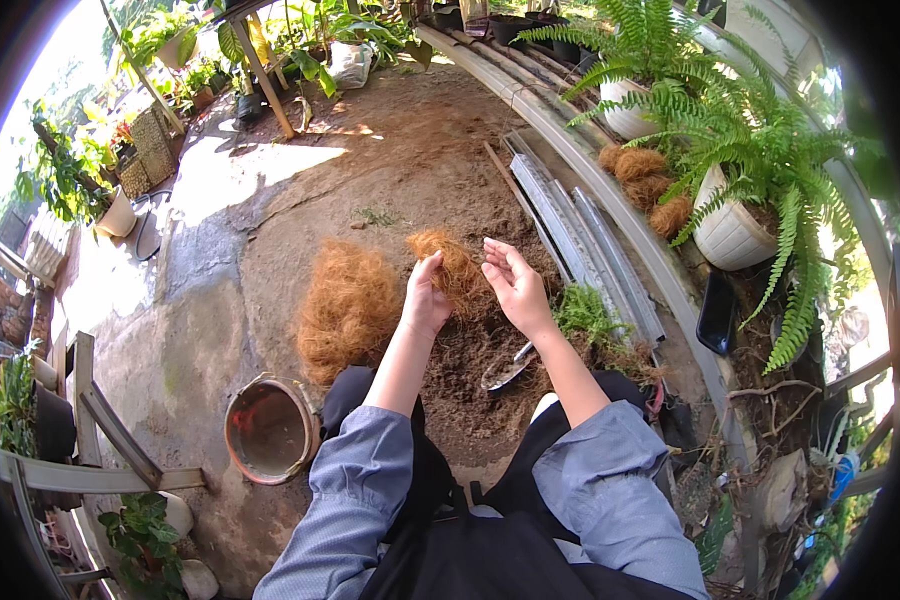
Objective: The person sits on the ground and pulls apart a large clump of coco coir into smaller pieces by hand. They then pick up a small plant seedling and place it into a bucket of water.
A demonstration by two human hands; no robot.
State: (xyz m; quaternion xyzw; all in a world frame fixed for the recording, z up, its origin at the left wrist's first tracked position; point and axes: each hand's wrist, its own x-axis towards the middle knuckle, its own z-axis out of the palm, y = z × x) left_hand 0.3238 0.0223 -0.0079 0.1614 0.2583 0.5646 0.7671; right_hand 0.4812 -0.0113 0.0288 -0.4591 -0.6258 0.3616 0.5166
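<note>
My left hand (426,298) grips a tuft of brown coconut fibre (454,262), its thumb pressed on top. Close to the tuft's right side is my right hand (516,289), fingers apart and holding nothing. A larger heap of the same fibre (352,304) rests on the ground left of my hands. Dark loose soil (457,375) spreads beneath them, in front of my knees. On it lies a metal hand trowel (506,373), partly hidden by my right forearm. A small uprooted fern (589,313) lies just right of my right wrist.
An earthen-coloured pot (270,431) stands by my left knee. Metal channels (581,232) lie on the right, alongside a long rail (630,259). Beyond it are balls of fibre (641,174), a white-potted fern (731,221) and a black phone (716,313). A metal frame (112,442) is at left.
</note>
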